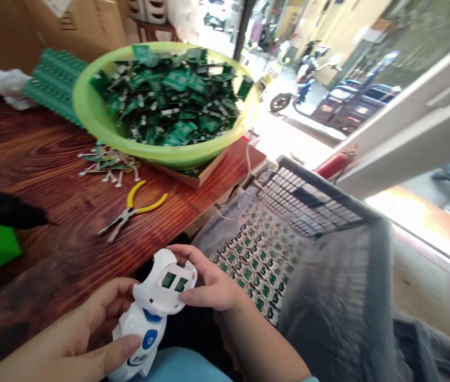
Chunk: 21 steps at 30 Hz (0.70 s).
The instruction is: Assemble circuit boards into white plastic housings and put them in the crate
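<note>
Both of my hands hold a white plastic toy figure (pixel 139 323) above my lap, beside the table's edge. My left hand (pixel 93 329) wraps round its body, the thumb beside a blue power button (pixel 149 339). With thumb and fingers, my right hand (pixel 213 281) grips the white head shell (pixel 157 289) at its right side. Two small green circuit boards (pixel 174 281) show in openings of that shell. On the table ahead lie pliers (pixel 127 209) with yellow handles, their jaws apart.
A yellow-green basin (pixel 161 154) heaped with green circuit boards (pixel 177 95) stands at the back. Near it are wired parts (pixel 109 162) and board panels (pixel 55 82). A grey crate (pixel 376 276) with rows of parts stands right. A dark pointed tool (pixel 10 207) juts in from the left.
</note>
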Available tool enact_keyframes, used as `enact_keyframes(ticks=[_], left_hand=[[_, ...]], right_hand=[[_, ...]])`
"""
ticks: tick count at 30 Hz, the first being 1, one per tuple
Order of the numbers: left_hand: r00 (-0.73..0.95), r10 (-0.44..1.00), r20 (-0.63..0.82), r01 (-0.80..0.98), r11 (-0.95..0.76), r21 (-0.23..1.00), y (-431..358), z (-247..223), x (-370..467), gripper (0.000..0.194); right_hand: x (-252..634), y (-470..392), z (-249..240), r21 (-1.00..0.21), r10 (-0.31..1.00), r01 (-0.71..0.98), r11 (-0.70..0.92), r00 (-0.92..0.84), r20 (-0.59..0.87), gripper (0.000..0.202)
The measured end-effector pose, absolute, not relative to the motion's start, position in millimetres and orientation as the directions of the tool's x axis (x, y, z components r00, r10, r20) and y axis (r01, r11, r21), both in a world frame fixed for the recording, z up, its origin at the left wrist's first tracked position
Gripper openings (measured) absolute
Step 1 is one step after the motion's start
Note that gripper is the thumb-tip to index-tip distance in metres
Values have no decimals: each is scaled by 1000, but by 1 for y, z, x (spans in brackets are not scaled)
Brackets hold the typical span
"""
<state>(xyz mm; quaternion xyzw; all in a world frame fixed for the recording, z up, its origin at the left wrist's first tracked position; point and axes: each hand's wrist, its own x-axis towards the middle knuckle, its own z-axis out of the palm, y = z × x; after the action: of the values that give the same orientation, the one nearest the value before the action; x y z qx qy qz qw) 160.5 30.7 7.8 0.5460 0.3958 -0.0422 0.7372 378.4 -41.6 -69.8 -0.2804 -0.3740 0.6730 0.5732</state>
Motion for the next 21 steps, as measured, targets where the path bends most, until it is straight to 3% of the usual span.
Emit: enact_keyframes(ticks=[3,6,8,10,13,16,19,21], left_hand=[[672,510,-536,556,131,821,35,-6,169,55],[712,624,-321,556,-222,801,36,-14,173,57],[789,584,-191,496,-423,758,37,-15,174,68],[841,508,-184,468,-516,717,39,-13,177,78],[799,470,-375,582,-447,679,47,-6,180,79],[751,418,-511,646,-300,702,58,11,178,72],[714,358,-601,675,-125,727,68,42,167,67],[660,319,-680,706,47,707,69,67,161,64]], right_hand=[[386,-51,-75,-801,996,-597,-49,-93,8,79],[387,-58,-70,-784,1000,-621,3,-21,20,74],[384,-61,-63,-794,999,-606,43,9,47,70],[380,-62,-56,-834,996,-547,80,11,88,70],[369,-61,-50,-863,988,-486,136,3,154,79],[357,-59,-47,-770,977,-621,147,-28,209,89],[346,-53,-40,-650,963,-759,40,-144,228,96],[341,-47,-35,-651,947,-757,-61,-251,203,93]])
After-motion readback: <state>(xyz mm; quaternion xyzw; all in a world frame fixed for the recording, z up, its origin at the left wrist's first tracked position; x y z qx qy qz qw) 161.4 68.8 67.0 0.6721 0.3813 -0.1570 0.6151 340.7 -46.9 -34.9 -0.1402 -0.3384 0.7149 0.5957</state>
